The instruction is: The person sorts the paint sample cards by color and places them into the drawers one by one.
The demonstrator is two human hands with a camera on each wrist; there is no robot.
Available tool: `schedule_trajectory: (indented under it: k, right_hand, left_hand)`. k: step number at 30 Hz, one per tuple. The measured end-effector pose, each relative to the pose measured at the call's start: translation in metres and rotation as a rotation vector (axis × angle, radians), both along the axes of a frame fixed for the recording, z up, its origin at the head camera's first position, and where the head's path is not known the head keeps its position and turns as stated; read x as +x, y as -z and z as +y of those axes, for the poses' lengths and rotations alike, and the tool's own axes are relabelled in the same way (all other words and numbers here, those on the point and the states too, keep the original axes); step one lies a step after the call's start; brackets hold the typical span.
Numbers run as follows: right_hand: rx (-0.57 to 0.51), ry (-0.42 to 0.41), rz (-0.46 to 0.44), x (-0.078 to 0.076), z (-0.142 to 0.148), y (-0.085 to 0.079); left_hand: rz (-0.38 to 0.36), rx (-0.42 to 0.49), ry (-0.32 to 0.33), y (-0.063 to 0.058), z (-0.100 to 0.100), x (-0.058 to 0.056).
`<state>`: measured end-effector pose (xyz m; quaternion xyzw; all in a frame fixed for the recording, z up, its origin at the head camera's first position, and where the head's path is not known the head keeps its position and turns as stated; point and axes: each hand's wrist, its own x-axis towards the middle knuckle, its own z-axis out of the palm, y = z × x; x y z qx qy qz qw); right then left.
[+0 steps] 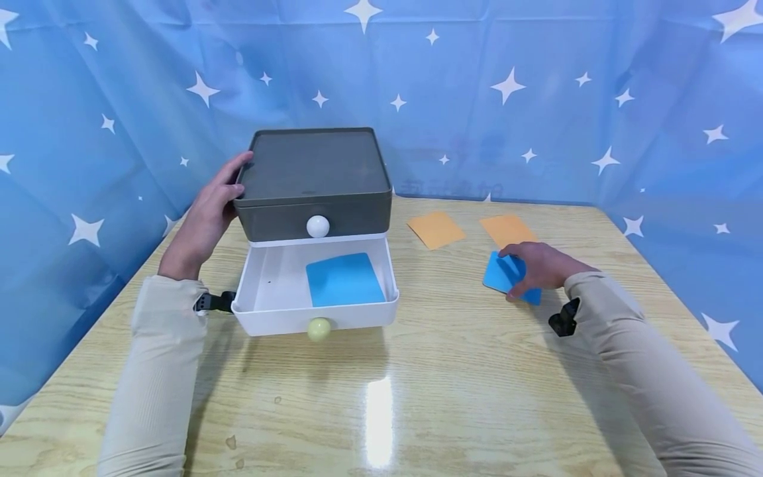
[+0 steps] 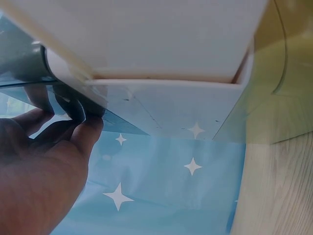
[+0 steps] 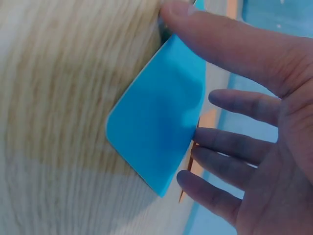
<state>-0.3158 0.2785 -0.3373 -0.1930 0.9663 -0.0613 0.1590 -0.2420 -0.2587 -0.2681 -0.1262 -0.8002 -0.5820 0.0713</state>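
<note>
My right hand [image 1: 539,265] is spread over the blue card [image 1: 499,271].
The blue card sits at three o'clock from the drawer [image 1: 283,286]; my left hand [image 1: 203,215], also spread, touches the box [image 1: 316,165] at nine o'clock.

Bright head view, glare on tabletop [image 1: 444,358], soft shadows

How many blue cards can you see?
2: one blue card lies in the open white drawer, another blue card is at the person's right hand. More could be hidden underneath.
</note>
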Motion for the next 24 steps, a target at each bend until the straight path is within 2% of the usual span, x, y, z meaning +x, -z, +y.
schedule_trajectory:
  k: [24]
  right_hand:
    - [-0.036,-0.037,0.048,0.0043,-0.0034,-0.0034]
  left_hand:
    - [0.002,0.006,0.005,-0.0004,0.0007,0.0001]
